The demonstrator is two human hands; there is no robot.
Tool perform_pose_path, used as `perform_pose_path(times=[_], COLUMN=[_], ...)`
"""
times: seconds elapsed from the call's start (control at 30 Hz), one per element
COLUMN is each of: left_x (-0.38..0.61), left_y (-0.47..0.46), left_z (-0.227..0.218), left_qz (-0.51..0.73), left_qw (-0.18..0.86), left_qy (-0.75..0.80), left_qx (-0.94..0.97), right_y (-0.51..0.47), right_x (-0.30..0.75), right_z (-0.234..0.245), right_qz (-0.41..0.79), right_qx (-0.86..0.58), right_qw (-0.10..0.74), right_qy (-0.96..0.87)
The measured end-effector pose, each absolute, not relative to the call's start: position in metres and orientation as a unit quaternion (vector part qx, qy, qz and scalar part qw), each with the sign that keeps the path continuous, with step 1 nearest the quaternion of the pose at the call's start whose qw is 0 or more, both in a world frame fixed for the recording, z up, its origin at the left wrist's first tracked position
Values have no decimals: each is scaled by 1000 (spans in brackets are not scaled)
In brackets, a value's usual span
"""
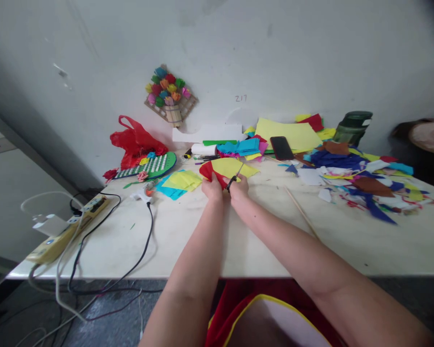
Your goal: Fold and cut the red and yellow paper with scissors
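My left hand is closed on a piece of red paper, pinching it near its lower edge. Dark-handled scissors are in my right hand, their blades pointing up and away over yellow paper. That yellow sheet lies just behind the red piece; whether the two are joined I cannot tell. Left of my hands, yellow squares rest partly on blue sheets. My fingers hide the lower part of the red paper.
A glue gun and a power strip with trailing cords are on the left. At the right are a wooden stick, a phone, heaped paper scraps and a green bottle. A red bag stands back left.
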State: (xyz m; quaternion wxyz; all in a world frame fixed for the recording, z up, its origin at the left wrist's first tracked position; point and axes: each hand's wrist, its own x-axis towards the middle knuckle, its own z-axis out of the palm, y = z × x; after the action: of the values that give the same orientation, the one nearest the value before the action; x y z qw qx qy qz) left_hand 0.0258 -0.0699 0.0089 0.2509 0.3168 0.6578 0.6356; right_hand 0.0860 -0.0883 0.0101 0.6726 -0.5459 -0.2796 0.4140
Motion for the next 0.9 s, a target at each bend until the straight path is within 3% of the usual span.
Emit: perform_pose_path(times=[0.33, 0.9], left_x=[27, 21], left_y=[-65, -70], left_z=[-1, 12], left_qz=[677, 648], left_qw=[280, 258], left_qy=[610, 647], left_qx=[302, 307], right_y=[-82, -75], right_x=[93, 93], right_z=[6, 1], right_qz=[367, 413], right_qx=[-588, -560], right_qw=[638, 641], right_qy=[-334, -322])
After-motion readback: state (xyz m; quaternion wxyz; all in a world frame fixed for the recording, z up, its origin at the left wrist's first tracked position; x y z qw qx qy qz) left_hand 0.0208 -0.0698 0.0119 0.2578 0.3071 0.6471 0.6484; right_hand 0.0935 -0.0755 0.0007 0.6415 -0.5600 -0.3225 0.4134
